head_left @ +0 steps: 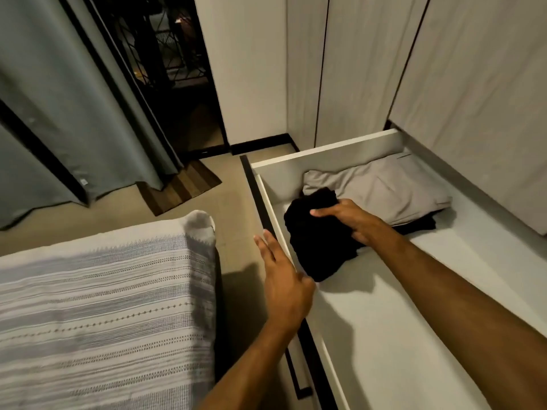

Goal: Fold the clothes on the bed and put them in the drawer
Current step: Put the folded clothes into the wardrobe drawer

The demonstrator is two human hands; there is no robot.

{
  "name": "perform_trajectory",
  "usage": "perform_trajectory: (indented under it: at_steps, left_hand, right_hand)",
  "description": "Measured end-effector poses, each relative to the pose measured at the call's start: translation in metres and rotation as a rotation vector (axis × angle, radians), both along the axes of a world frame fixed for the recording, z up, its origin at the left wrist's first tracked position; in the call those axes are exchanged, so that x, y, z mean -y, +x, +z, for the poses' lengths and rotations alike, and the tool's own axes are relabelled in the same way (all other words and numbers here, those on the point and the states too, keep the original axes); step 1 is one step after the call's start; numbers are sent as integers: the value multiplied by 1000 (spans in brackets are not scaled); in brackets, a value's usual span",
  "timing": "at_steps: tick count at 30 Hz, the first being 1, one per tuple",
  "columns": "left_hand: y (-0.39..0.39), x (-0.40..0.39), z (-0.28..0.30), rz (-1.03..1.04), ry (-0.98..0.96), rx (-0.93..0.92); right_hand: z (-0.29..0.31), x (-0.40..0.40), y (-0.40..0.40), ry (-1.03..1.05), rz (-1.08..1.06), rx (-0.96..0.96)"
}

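The right hand (344,218) reaches into the open white drawer (393,335) and grips a folded black garment (318,250) from above, its fingers curled over the top edge of the cloth. The garment hangs partly from that grip and partly rests on the drawer floor, close to the drawer's front wall. Just beyond the right hand, further back in the drawer, lies a folded grey garment (384,189) stacked on another dark piece (420,224) (only a thin edge of the lower one shows).

The left hand (284,276) rests on the drawer's front edge, fingers straight and close together, pointing away from the person; it holds nothing. A black handle (296,377) runs along the drawer front below the left wrist.

To the left of the left hand stands the bed (103,306), covered with a striped white and grey spread. Beyond the bed, a brown striped mat (180,187) lies on the floor by grey curtains (59,113). Pale wardrobe doors (458,84) rise behind the drawer.
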State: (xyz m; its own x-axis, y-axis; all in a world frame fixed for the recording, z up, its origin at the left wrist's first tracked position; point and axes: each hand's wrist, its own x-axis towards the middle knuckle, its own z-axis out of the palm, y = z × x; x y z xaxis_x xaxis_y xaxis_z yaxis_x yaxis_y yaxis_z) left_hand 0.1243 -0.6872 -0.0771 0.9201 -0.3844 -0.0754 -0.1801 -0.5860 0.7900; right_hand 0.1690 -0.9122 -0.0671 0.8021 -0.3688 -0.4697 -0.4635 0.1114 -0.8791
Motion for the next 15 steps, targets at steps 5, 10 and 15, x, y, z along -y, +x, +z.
perform_trajectory:
  at_steps: [5,10,15]
  left_hand:
    - [7,2,-8,13,50,-23]
    - [7,6,1,37,123,-39]
    - [7,2,3,24,112,-26]
  right_hand:
    - [-67,-11,57,-211,144,-129]
    - [-94,-21,66,-567,176,-199]
    - [-86,-28,66,-590,93,-119]
